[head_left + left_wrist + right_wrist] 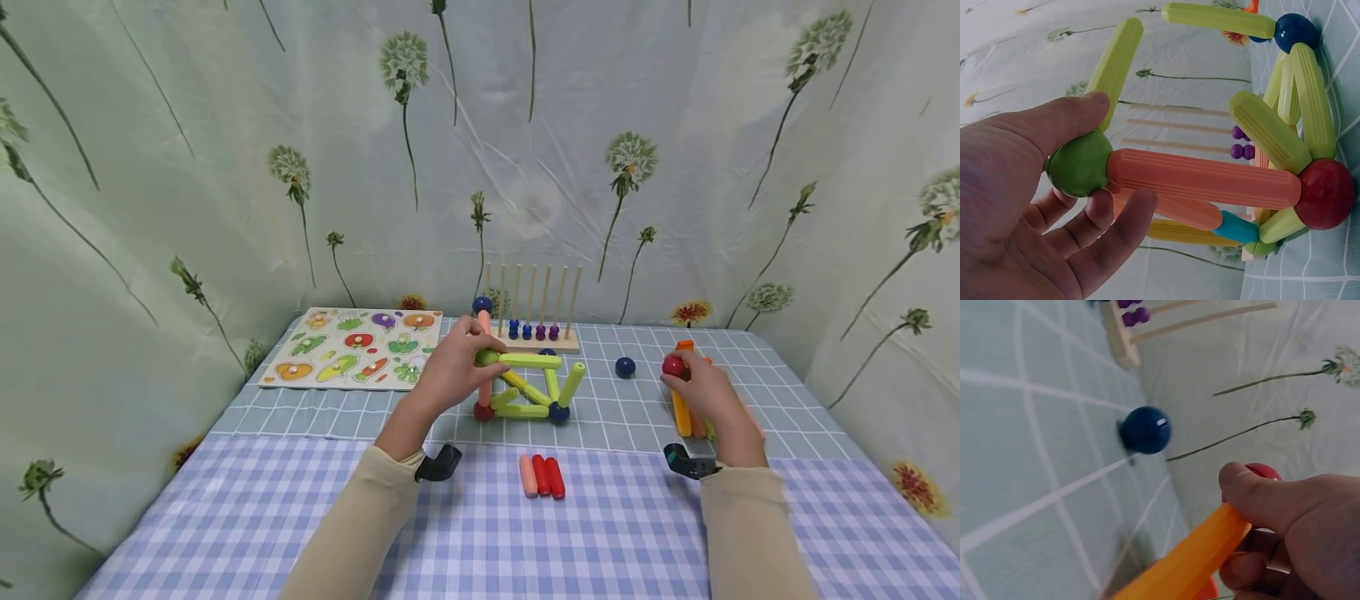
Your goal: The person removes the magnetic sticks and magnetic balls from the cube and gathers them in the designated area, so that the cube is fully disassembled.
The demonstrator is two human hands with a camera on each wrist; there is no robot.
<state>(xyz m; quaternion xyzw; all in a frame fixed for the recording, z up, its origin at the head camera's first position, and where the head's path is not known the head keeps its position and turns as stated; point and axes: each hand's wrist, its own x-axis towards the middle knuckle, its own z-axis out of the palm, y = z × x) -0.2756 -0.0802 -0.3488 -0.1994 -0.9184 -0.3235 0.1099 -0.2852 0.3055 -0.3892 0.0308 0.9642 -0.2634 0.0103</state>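
My left hand (pixel 456 364) pinches a green ball (pixel 1082 164) between thumb and fingers. A salmon stick (pixel 1204 178) joins that ball to a red ball (pixel 1325 194) at the base of a stick-and-ball structure. A yellow-green stick (pixel 531 360) also runs from the green ball. Yellow-green sticks and a blue ball (pixel 558 412) form more of the frame. To the right, my right hand (pixel 712 392) grips a red ball (pixel 673 366), largely covered by the thumb in the right wrist view. An orange stick (pixel 1188 553) reaches up to this ball, under the thumb.
A loose blue ball (pixel 625 367) lies between the structure and my right hand. Two red sticks and one pink stick (pixel 528 477) lie in front. Behind stand a bead rack (pixel 573 343) and a vegetable puzzle board (pixel 352 346). More sticks lie under my right hand.
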